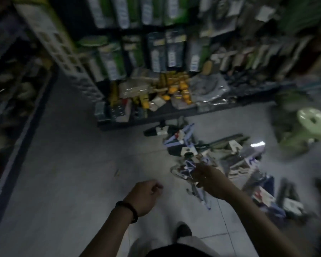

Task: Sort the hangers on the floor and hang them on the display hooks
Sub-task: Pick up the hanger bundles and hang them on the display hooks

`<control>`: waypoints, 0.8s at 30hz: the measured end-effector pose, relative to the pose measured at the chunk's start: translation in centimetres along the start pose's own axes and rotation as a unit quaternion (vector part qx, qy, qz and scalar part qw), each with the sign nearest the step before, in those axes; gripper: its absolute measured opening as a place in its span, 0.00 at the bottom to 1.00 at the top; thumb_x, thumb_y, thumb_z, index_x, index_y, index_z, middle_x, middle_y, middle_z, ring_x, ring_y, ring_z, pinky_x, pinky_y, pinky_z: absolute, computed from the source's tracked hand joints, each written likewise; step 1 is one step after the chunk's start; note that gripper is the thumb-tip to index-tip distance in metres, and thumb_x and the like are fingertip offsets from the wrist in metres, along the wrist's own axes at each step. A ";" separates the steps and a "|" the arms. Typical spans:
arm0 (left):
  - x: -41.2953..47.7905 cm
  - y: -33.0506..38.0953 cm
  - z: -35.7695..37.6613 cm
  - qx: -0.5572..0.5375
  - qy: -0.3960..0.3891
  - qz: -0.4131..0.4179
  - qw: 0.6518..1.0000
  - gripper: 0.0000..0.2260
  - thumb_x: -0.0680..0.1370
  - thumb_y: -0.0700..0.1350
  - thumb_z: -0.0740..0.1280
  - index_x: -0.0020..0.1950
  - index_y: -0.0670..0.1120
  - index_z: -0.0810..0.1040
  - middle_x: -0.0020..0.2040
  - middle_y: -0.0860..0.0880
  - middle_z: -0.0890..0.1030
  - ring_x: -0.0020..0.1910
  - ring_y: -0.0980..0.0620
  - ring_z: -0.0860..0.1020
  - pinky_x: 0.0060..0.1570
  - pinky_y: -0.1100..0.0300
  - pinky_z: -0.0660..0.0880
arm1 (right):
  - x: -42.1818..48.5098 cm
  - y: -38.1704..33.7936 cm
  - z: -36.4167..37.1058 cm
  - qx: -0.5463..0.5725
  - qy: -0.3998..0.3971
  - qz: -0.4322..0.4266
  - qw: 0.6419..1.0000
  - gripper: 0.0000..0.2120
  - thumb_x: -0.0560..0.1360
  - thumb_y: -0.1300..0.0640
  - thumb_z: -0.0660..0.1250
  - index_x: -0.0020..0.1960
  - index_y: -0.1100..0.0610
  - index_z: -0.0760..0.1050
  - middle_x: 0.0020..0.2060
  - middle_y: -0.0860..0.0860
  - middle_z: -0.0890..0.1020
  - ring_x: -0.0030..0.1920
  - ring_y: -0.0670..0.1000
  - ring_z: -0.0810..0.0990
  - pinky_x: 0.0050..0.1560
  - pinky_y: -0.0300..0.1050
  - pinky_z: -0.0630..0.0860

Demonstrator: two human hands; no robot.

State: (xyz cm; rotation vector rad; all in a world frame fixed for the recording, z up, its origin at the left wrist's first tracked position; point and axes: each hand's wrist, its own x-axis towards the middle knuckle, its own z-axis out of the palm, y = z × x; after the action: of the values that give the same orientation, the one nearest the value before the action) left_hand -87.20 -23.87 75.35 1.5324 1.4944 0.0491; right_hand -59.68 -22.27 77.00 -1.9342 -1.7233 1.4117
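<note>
Floor: grey tile (67,164) in a dim shop aisle; the frame is motion-blurred.
Left hand: your left hand (146,195) hangs low over bare tile with its fingers loosely curled and nothing in it; there is a dark wristband (130,210) on the wrist.
Right hand: your right hand (209,179) has its fingers wrapped round a small bundle.
Held hangers: the blue-white held hangers (186,169) sit at your right hand, lifted just above the tile.
Floor pile: the floor pile (233,154) of mixed hangers lies just beyond and to the right of your right hand; a green stool (312,123) stands further right.
Shelving: packed shelving (156,52) is at the back; no display hooks can be made out.
Progress: early, I'd judge. One bundle is picked out, most hangers are unsorted on the floor, and none can be seen hung.
Axis: the bundle's long axis runs diagonally, far-left down to near-right. I cannot tell which way the hook ends point because of the blur.
</note>
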 end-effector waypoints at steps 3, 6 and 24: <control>5.6 2.4 0.8 0.083 -0.081 0.039 0.993 0.08 0.84 0.54 0.63 0.58 0.56 0.81 0.56 0.56 0.83 0.54 0.56 0.80 0.55 0.58 0.78 | -0.4 4.8 -1.2 0.099 0.071 0.093 0.988 0.11 0.83 0.56 0.64 0.55 0.61 0.82 0.47 0.59 0.86 0.45 0.55 0.85 0.48 0.54 0.81; 10.8 3.8 1.5 0.149 -0.149 0.060 0.976 0.08 0.84 0.52 0.64 0.56 0.54 0.82 0.55 0.54 0.83 0.54 0.53 0.81 0.57 0.57 0.78 | -0.1 8.8 -1.1 0.149 0.112 0.165 0.968 0.10 0.82 0.54 0.64 0.54 0.58 0.82 0.43 0.52 0.87 0.43 0.52 0.86 0.52 0.59 0.82; 53.7 -12.4 30.7 0.328 -0.269 0.162 0.891 0.03 0.80 0.53 0.69 0.53 0.57 0.80 0.52 0.52 0.81 0.49 0.53 0.80 0.51 0.54 0.81 | 25.1 43.0 21.3 0.274 0.275 0.387 0.836 0.13 0.79 0.51 0.66 0.62 0.52 0.80 0.56 0.54 0.85 0.54 0.54 0.82 0.51 0.44 0.76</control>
State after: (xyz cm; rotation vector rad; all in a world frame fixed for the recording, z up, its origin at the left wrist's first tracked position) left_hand -64.38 -1.88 20.84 2.0956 0.8204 -0.6995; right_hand -49.80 -23.20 23.73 -2.4030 -0.2116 1.1398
